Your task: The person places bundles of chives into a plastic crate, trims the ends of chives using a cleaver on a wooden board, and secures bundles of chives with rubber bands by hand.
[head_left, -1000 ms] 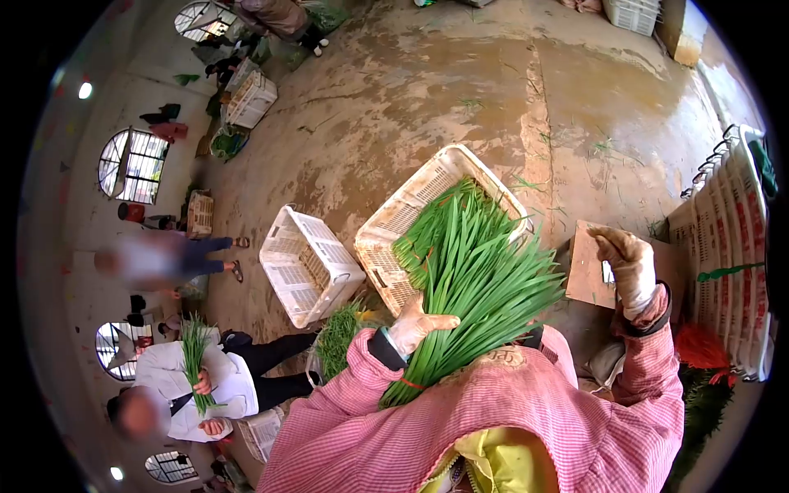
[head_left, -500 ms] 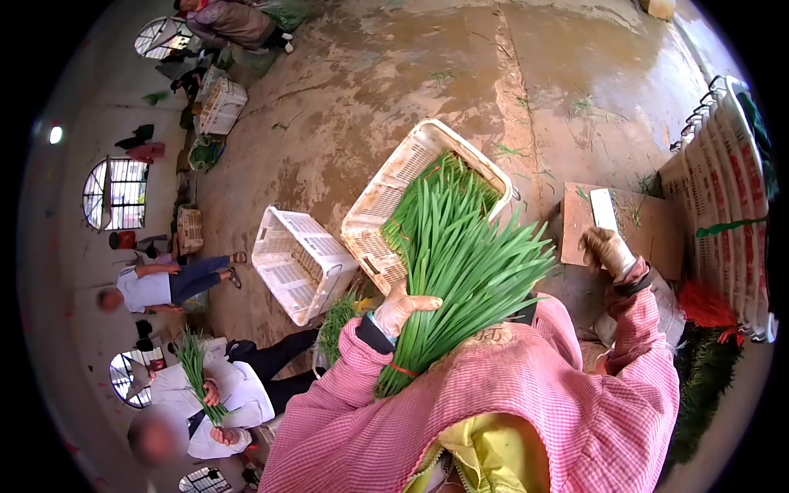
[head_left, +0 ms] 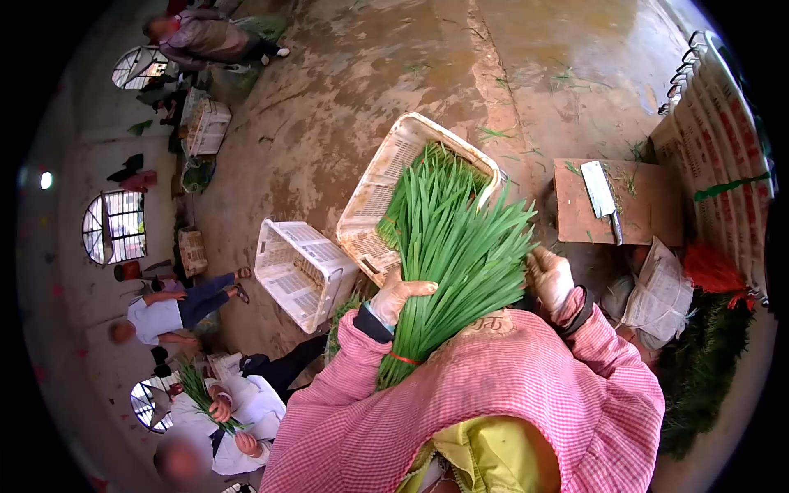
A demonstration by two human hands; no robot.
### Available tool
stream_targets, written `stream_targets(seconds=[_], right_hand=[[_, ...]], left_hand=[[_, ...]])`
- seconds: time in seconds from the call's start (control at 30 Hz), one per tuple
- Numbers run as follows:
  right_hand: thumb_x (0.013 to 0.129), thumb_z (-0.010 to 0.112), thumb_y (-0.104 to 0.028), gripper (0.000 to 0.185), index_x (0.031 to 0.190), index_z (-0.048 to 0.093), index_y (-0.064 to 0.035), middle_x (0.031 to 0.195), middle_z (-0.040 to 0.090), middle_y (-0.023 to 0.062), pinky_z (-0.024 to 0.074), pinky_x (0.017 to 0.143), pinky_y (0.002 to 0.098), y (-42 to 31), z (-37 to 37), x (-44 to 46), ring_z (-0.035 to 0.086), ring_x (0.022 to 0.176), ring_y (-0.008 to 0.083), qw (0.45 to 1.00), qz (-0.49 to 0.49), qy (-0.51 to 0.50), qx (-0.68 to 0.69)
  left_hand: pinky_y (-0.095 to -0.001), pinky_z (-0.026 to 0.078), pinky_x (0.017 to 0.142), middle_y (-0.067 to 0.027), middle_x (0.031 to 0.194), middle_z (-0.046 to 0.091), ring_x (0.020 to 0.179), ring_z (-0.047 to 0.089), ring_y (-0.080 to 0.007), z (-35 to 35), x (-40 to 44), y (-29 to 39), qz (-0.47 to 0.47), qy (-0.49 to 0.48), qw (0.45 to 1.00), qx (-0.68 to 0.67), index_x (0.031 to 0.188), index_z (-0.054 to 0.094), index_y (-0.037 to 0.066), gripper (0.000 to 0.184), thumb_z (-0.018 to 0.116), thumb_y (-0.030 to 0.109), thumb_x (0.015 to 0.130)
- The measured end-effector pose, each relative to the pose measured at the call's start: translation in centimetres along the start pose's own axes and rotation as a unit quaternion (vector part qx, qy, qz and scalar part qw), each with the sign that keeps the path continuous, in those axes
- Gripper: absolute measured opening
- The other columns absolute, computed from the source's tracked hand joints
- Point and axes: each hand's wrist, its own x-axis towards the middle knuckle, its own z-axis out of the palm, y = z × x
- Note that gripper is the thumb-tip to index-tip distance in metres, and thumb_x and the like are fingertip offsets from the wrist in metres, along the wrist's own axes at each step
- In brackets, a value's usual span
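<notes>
My left hand, in a pale glove, is closed around a large bunch of garlic chives. A red band ties the bunch near its lower end. The long leaves fan up and right, partly over a white crate holding more chives. My right hand, also gloved, is at the leaf tips on the right side, its fingers bent together; whether they pinch a leaf is unclear. Beyond it, a cleaver with a dark handle lies on a brown board.
A second white crate stands left of the first. Stacked crates rise at the far right, beside a red net bag and a pale sack. At lower left, a person in white holds greens. Others are along the wall.
My right hand has moved from the board's edge leftward to the leaf tips, uncovering the cleaver's handle. My left hand still holds the chives. The view has shifted slightly.
</notes>
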Motion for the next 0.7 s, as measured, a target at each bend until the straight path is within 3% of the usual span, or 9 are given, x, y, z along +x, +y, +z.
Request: stream_targets(seconds=[0.03, 0.07, 0.13, 0.2, 0.3, 0.37, 0.47, 0.63, 0.7], right_hand=[[0.091, 0.046, -0.016, 0.019, 0.078, 0.053, -0.0035, 0.059, 0.052, 0.0026, 0.0401, 0.045, 0.0239, -1.9, -2.4, 1.4, 0.048, 0.048, 0.0109, 0.942, 0.225, -0.004, 0.247], [0.091, 0.047, -0.018, 0.018, 0.079, 0.054, -0.0053, 0.059, 0.054, 0.0018, 0.04, 0.044, 0.0212, 0.9, -4.1, 1.8, 0.048, 0.045, 0.0084, 0.918, 0.253, 0.097, 0.289], [0.091, 0.046, -0.014, 0.018, 0.102, 0.055, -0.0027, 0.068, 0.057, 0.0013, 0.0396, 0.044, 0.0207, 5.3, -6.7, 1.2, 0.048, 0.046, 0.008, 0.956, 0.235, 0.115, 0.133], [0.089, 0.047, -0.008, 0.023, 0.11, 0.054, -0.0039, 0.071, 0.057, 0.0003, 0.0397, 0.046, 0.0195, 3.3, -7.7, -0.2, 0.047, 0.048, 0.0067, 0.991, 0.067, 0.102, 0.056], [0.088, 0.048, -0.004, 0.022, 0.108, 0.057, -0.0031, 0.066, 0.052, -0.0015, 0.0385, 0.049, 0.0173, -9.9, -7.5, -0.3, 0.045, 0.054, 0.0055, 0.964, 0.227, -0.096, 0.104], [0.083, 0.056, -0.005, 0.018, 0.101, 0.06, -0.0019, 0.065, 0.055, 0.0059, 0.043, 0.053, 0.023, -8.1, -5.0, -0.3, 0.051, 0.056, 0.0099, 0.985, -0.042, -0.155, -0.059], [0.081, 0.058, -0.009, 0.013, 0.091, 0.06, 0.0, 0.068, 0.058, 0.0146, 0.0455, 0.057, 0.0311, -7.2, -1.7, 0.3, 0.057, 0.058, 0.021, 0.959, -0.116, -0.229, -0.12], [0.079, 0.058, -0.01, 0.008, 0.08, 0.059, -0.0027, 0.066, 0.058, 0.0149, 0.0458, 0.058, 0.0366, -2.2, -3.5, -1.4, 0.058, 0.062, 0.0287, 0.989, 0.043, -0.003, -0.142], [0.073, 0.061, -0.007, 0.046, 0.117, 0.05, -0.0089, 0.094, 0.059, 0.0193, 0.0473, 0.066, 0.0325, 7.2, -8.4, -3.4, 0.06, 0.079, 0.025, 0.881, 0.078, -0.157, -0.439]], left_hand=[[-0.0297, 0.053, 0.072, -0.0115, 0.097, 0.059, 0.082, 0.062, -0.0179, 0.2, -0.2, 0.2, -0.006, -0.003, 1.0, -0.015, 0.115, 0.045, -0.002, 0.047, 0.058, -0.005, 0.07], [-0.0295, 0.053, 0.072, -0.0117, 0.097, 0.059, 0.082, 0.061, -0.0182, 0.4, -0.2, 0.2, -0.011, -0.006, 0.999, -0.03, 0.115, 0.045, -0.002, 0.047, 0.058, -0.005, 0.07], [-0.0302, 0.053, 0.072, -0.0121, 0.098, 0.059, 0.082, 0.062, -0.0186, -0.9, 0.2, -0.6, -0.019, -0.005, 1.0, -0.022, 0.116, 0.044, -0.002, 0.048, 0.058, -0.006, 0.07], [-0.031, 0.054, 0.072, -0.0122, 0.099, 0.058, 0.082, 0.062, -0.0187, -1.6, 0.5, -1.2, -0.039, 0.027, 0.999, -0.01, 0.117, 0.043, -0.002, 0.049, 0.058, -0.006, 0.071], [-0.0312, 0.054, 0.071, -0.0124, 0.1, 0.058, 0.082, 0.062, -0.0191, -1.1, 0.3, -0.9, -0.027, 0.02, 0.999, -0.001, 0.117, 0.042, -0.002, 0.049, 0.058, -0.006, 0.071], [-0.0309, 0.054, 0.071, -0.0125, 0.1, 0.058, 0.082, 0.062, -0.0192, -0.7, 0.3, -0.6, -0.025, 0.009, 1.0, 0.004, 0.117, 0.042, -0.002, 0.049, 0.058, -0.007, 0.071], [-0.0308, 0.054, 0.071, -0.0125, 0.1, 0.058, 0.082, 0.062, -0.0191, 0.6, 0.2, 0.0, -0.018, -0.007, 1.0, 0.01, 0.117, 0.042, -0.001, 0.049, 0.058, -0.006, 0.071], [-0.0283, 0.049, 0.078, -0.0091, 0.101, 0.058, 0.087, 0.059, -0.0155, 1.8, -1.2, 0.6, 0.006, -0.01, 1.0, 0.02, 0.116, 0.045, -0.001, 0.05, 0.062, -0.004, 0.069], [-0.0276, 0.045, 0.082, -0.007, 0.102, 0.058, 0.089, 0.057, -0.0135, 2.1, -1.6, 0.5, 0.03, -0.006, 0.997, 0.074, 0.115, 0.046, -0.001, 0.053, 0.065, -0.004, 0.066]])
